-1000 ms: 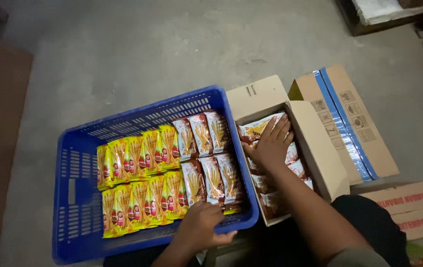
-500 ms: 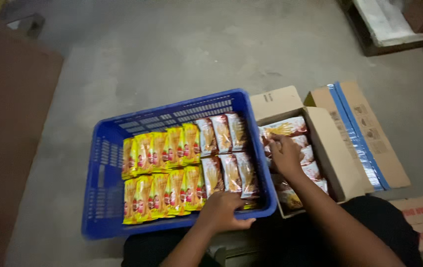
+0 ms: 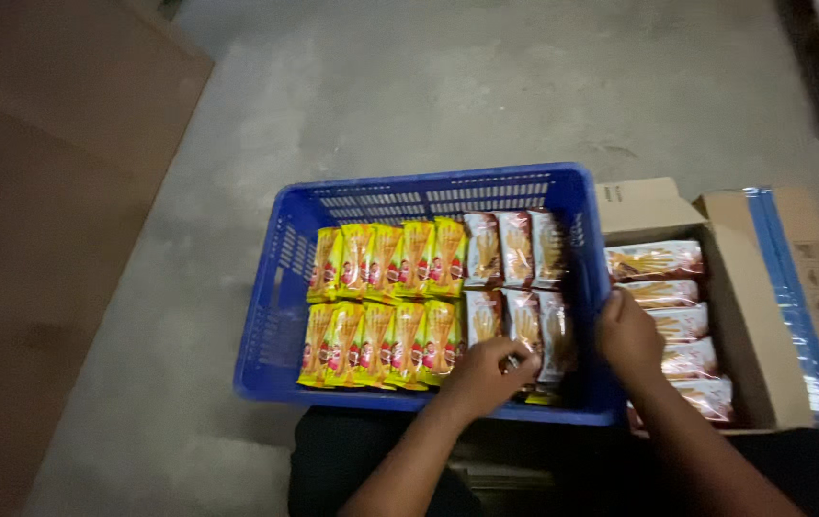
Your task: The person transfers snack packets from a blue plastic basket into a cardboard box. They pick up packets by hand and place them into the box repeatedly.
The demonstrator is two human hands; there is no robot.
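Glossy snack packets [image 3: 524, 325] fill ribbed blue plastic crate [image 3: 280, 287]

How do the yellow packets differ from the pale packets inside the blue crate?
The yellow packets fill the crate's left and middle, five per row; the pale packets sit at its right, three per row. The left hand touches the pale ones only. Both stand in two rows in the blue crate.

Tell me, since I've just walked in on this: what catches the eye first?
The blue crate on the concrete floor, lined with yellow snack packets and paler ones to their right. The left hand touches the near pale row; the right hand rests at the open cardboard box of similar packets.
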